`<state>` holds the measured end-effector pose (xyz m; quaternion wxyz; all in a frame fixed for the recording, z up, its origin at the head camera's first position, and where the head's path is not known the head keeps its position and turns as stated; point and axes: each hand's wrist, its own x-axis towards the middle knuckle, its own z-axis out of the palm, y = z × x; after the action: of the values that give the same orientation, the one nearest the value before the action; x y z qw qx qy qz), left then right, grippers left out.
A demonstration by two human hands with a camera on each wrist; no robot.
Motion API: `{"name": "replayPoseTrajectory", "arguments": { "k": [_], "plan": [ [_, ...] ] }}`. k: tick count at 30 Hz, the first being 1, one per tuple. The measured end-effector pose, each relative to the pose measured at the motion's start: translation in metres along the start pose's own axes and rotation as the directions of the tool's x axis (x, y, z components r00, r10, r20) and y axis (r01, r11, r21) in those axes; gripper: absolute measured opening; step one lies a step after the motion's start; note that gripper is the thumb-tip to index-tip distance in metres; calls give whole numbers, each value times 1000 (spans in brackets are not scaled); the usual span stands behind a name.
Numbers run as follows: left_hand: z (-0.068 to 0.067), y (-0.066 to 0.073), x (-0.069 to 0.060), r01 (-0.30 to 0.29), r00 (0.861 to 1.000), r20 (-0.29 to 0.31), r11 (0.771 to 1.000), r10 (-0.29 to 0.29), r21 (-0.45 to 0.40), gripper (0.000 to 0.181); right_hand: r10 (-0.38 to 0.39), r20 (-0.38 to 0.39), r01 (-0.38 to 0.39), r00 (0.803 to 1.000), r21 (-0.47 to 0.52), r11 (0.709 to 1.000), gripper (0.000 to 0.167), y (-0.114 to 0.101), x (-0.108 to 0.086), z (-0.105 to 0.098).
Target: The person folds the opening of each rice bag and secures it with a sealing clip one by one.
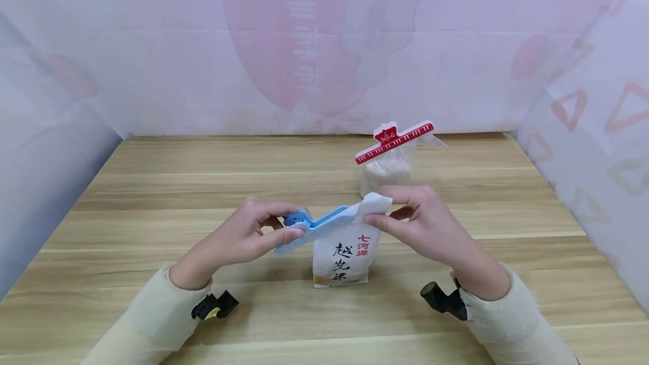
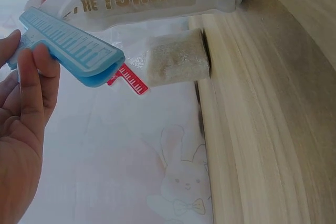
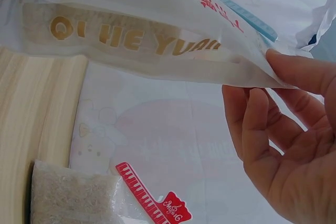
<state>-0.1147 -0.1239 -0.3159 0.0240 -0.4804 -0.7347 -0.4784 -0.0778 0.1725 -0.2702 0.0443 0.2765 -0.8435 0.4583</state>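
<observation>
A white printed rice bag stands upright on the table in front of me. My left hand pinches a light blue clip by its handle. In the head view the clip slants across the upper part of the bag; how far it grips the bag I cannot tell. With thumb and fingers my right hand pinches the bag's top corner. In the right wrist view the bag's side shows gold lettering over a see-through window. The left wrist view shows the clip's ruler-like pattern.
Behind the white bag stands a clear bag of rice, its top held by a red clip with a piano-key pattern. The wooden table ends at a printed cloth wall, with more cloth on both sides.
</observation>
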Motion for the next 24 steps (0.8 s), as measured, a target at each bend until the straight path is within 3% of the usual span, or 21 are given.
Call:
{"name": "replayPoseTrajectory", "arguments": {
  "k": [10,18,24],
  "plan": [
    [2,3,5,-5,1000,-10,1000,5,-16,16,-2,1,1,1000,19,1000,8,-1,0,1],
    [4,7,14,-42,999,-21,999,41,-13,15,-29,-11,30,1000,32,999,10,1,-1,3],
    [6,9,20,-27,999,-26,999,27,-18,15,-46,-4,46,999,37,998,8,0,-1,3]
  ]
}}
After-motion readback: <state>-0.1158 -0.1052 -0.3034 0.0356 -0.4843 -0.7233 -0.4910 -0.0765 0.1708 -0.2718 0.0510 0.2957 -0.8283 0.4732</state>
